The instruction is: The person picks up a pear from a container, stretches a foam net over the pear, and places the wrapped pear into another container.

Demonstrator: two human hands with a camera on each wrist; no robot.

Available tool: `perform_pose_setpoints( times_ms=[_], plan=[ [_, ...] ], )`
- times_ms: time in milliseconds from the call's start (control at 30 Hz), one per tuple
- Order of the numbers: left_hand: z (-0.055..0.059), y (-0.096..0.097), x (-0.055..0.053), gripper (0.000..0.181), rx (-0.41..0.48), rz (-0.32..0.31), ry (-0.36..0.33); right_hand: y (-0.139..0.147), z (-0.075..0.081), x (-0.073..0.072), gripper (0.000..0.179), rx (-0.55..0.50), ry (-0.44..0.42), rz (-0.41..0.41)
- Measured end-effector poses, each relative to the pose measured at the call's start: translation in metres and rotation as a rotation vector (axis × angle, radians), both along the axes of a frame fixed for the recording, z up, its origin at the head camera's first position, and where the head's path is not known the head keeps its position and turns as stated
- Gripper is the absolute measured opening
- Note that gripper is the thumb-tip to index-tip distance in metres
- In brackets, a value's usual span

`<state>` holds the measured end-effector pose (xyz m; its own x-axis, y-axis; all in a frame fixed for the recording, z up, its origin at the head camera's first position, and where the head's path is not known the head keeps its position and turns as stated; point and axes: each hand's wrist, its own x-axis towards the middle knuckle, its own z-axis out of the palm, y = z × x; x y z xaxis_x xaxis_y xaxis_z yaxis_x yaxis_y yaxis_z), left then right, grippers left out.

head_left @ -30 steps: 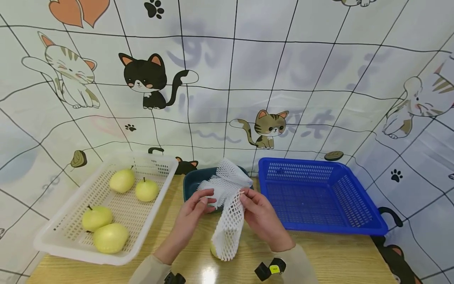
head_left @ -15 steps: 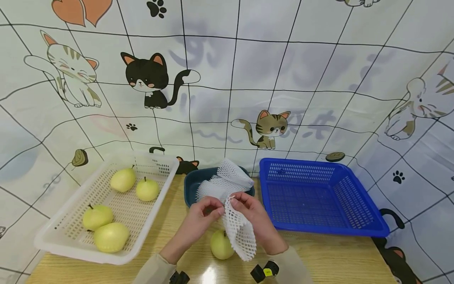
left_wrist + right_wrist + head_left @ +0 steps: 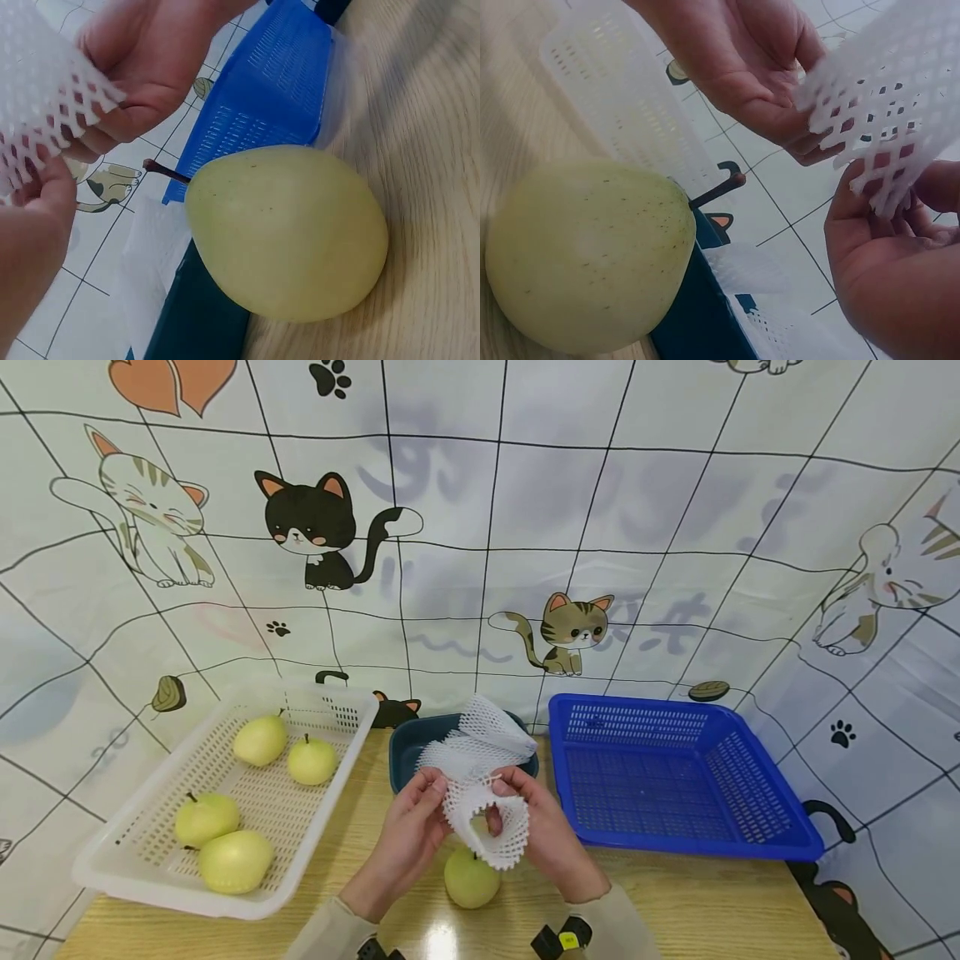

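Observation:
A white foam mesh sleeve is stretched between both hands, its round mouth facing the head camera. The left hand pinches its left edge with thumb and fingers. On the other side the right hand grips the rim, and a fingertip shows through the opening. Below the sleeve a yellow-green pear stands on the table, stem up; its top is partly covered by the mesh in the head view. Both wrist views show this pear close up, apart from the hands.
Behind the hands a dark teal tray holds more white foam sleeves. A white basket with several pears stands at the left. A blue basket stands at the right. A patterned sheet hangs behind the table.
The sleeve hung down from the fingers, first in front of the pear, then swung right. Now its mouth is raised and spread toward the head camera, with the left hand on its edge.

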<state>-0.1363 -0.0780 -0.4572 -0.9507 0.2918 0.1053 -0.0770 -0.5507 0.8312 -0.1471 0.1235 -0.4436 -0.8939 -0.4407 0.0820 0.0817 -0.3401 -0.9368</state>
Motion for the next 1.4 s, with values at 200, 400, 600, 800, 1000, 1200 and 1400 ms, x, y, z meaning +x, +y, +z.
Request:
perform_pose_setpoints(
  times_ms=[200,400,600,800,1000,1200,1400],
  plan=[
    [0.001,-0.006,0.002,0.039,0.007,-0.142,-0.073,0.002,-0.001,0.004,0.016,-0.039,-0.072,0.025],
    [0.001,-0.005,0.003,0.04,-0.118,-0.042,-0.094,0.011,-0.006,0.007,0.02,-0.032,-0.179,0.116],
    [0.0,0.0,0.011,0.04,-0.37,0.133,-0.07,0.014,-0.016,0.015,0.03,0.112,-0.121,0.07],
    [-0.009,-0.001,0.017,0.038,-0.443,0.188,-0.095,0.01,-0.026,0.024,0.034,0.247,-0.121,0.002],
    [-0.02,-0.001,0.022,0.036,-0.432,0.2,-0.143,0.006,-0.037,0.028,0.036,0.306,-0.135,-0.035],
    [-0.031,-0.001,0.022,0.035,-0.446,0.215,-0.158,0.004,-0.043,0.027,0.031,0.321,-0.138,-0.07],
    [-0.042,-0.002,0.024,0.033,-0.465,0.233,-0.172,0.003,-0.053,0.025,0.025,0.387,-0.106,-0.114]
  ],
)
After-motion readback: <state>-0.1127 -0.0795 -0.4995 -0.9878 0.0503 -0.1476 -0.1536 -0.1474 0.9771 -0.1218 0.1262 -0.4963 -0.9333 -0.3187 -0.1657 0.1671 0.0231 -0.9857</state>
